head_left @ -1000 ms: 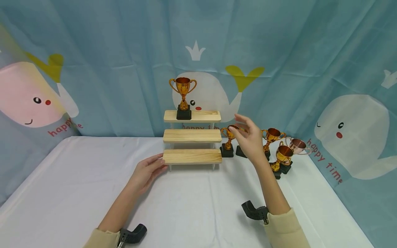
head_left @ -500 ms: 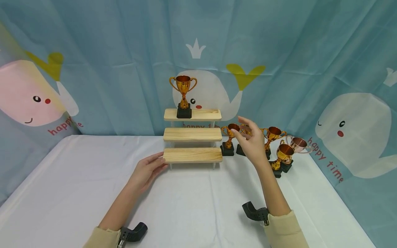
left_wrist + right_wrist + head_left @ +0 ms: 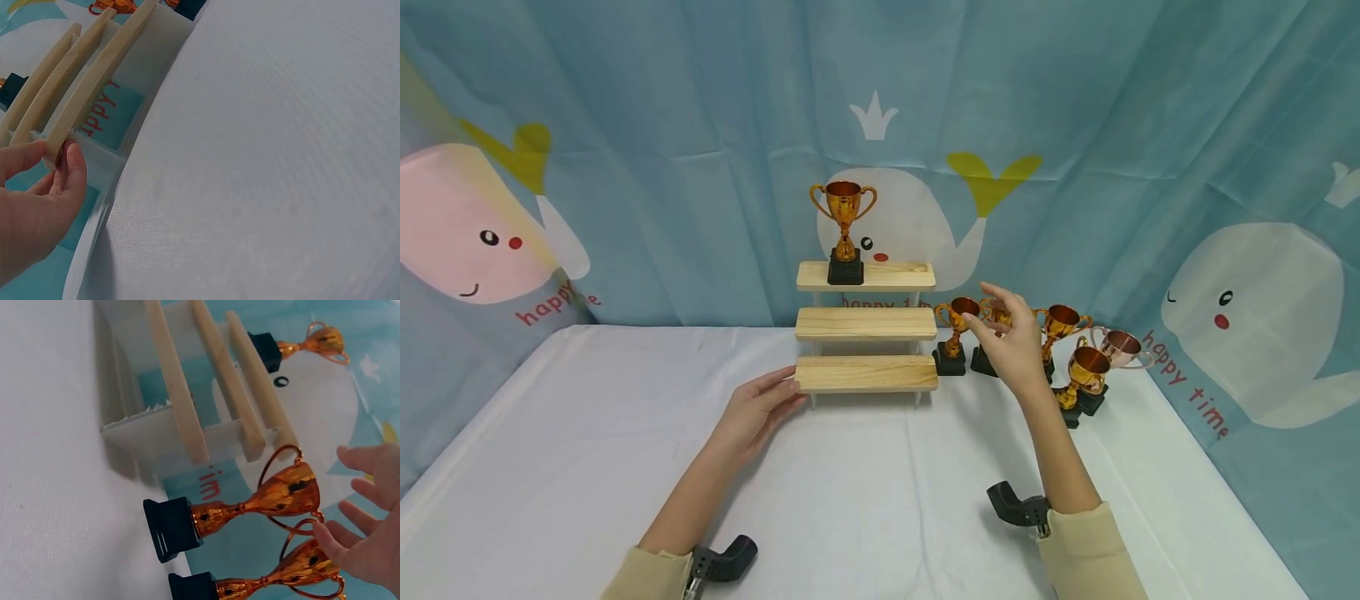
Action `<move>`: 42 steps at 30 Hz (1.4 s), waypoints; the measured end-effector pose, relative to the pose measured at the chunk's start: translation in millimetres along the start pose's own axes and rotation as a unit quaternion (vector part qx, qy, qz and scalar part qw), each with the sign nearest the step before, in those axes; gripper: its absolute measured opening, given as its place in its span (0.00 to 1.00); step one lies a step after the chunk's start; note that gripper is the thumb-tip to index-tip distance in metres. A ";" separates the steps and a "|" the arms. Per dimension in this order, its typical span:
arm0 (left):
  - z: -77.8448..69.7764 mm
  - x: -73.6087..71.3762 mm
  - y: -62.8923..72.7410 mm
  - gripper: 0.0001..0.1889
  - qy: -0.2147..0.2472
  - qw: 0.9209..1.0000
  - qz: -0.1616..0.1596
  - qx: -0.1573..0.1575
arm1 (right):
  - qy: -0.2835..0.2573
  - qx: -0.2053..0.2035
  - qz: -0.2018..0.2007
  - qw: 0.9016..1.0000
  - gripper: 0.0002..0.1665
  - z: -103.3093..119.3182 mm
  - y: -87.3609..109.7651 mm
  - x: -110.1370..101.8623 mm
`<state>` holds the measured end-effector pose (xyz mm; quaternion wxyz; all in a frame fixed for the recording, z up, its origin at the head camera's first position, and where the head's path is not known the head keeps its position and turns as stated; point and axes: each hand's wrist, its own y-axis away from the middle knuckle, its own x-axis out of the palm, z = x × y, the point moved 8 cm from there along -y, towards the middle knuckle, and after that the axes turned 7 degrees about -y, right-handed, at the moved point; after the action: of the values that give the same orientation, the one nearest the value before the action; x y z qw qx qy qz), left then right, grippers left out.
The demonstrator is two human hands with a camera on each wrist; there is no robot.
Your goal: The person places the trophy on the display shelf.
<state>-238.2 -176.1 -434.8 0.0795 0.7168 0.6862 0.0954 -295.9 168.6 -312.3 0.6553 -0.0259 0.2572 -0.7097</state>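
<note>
A three-tier wooden display stand (image 3: 867,375) stands on the white table. At its left end, my left hand (image 3: 752,421) pinches the lowest board between thumb and fingers, as the left wrist view shows. One gold trophy cup (image 3: 844,204) on a black base is upright on the top tier. Beside the stand's right end are a second gold trophy (image 3: 290,494) and, next to it, a third (image 3: 306,565). My right hand (image 3: 1015,350) hovers by these two cups with fingers spread and nothing held, its thumb near a rim. In the head view it partly hides the third trophy.
Farther right stand more trophies: a gold one (image 3: 1060,323), another gold one (image 3: 1086,371) in front, and a rose-coloured one (image 3: 1120,352) behind it, close together. A blue whale-print curtain (image 3: 700,167) hangs behind the table.
My right hand has shifted slightly right and down, its thumb moving off the nearest trophy's rim in the head view. My left hand stays at the stand; the trophies have not moved.
</note>
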 end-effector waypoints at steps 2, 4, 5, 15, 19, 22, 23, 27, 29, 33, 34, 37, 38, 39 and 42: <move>0.4 0.3 -0.6 0.29 -0.001 1.000 0.001 0.000 | 0.006 0.000 0.001 1.000 0.32 -3.0 -1.2 0.6; 0.5 0.4 -1.1 0.29 0.000 1.000 0.000 0.000 | 0.010 0.001 0.003 1.000 0.32 -4.8 -2.0 1.6; 0.4 0.4 -1.1 0.30 0.000 1.000 0.000 0.000 | 0.011 0.000 0.005 1.000 0.33 -5.9 -2.6 2.4; -1.0 -0.6 -0.5 0.30 0.006 1.000 0.002 0.002 | 0.003 -0.005 0.017 1.000 0.35 -10.1 -3.3 9.3; -0.8 -1.2 -0.6 0.29 0.006 1.000 0.000 0.000 | 0.007 0.001 0.026 1.000 0.36 -13.6 -3.3 13.1; -0.4 -1.2 -0.7 0.29 0.005 1.000 -0.001 -0.002 | 0.011 0.007 0.027 1.000 0.37 -16.4 -2.8 15.6; -0.3 -1.1 -0.8 0.29 0.004 1.000 -0.001 -0.002 | 0.013 0.010 0.026 1.000 0.37 -17.5 -2.5 16.5; -0.3 -0.9 -0.9 0.30 0.004 1.000 0.001 -0.002 | 0.018 0.016 0.021 0.999 0.38 -21.6 -1.9 19.1; -0.6 -0.7 -1.0 0.30 0.005 1.000 0.002 -0.001 | 0.019 0.014 0.017 1.000 0.37 -22.5 -1.7 19.8; -1.0 -0.6 -1.3 0.30 0.006 1.000 0.003 0.002 | 0.017 0.002 0.010 1.000 0.37 -23.2 -1.5 20.8; -1.0 -0.5 -1.4 0.30 0.006 1.000 0.003 0.003 | 0.019 0.000 0.008 1.000 0.37 -23.7 -1.6 20.9; -0.9 -0.4 -1.6 0.30 0.006 1.000 0.004 0.004 | 0.016 -0.006 0.001 1.000 0.37 -24.9 -1.8 21.1; -0.9 -0.4 -1.6 0.30 0.006 1.000 0.004 0.005 | 0.015 -0.007 -0.001 1.000 0.37 -25.7 -1.9 21.1; -0.9 -0.3 -1.6 0.30 0.007 1.000 0.005 0.005 | 0.014 -0.007 -0.002 1.000 0.37 -26.5 -1.9 21.1; -1.1 -0.1 -1.5 0.30 0.008 1.000 0.005 0.006 | 0.012 -0.003 -0.005 1.000 0.37 -29.3 -2.4 22.0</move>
<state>-240.0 -176.1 -434.1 0.0692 0.7201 0.6835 0.0973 -312.2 157.6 -343.3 0.6486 -0.0206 0.2665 -0.7126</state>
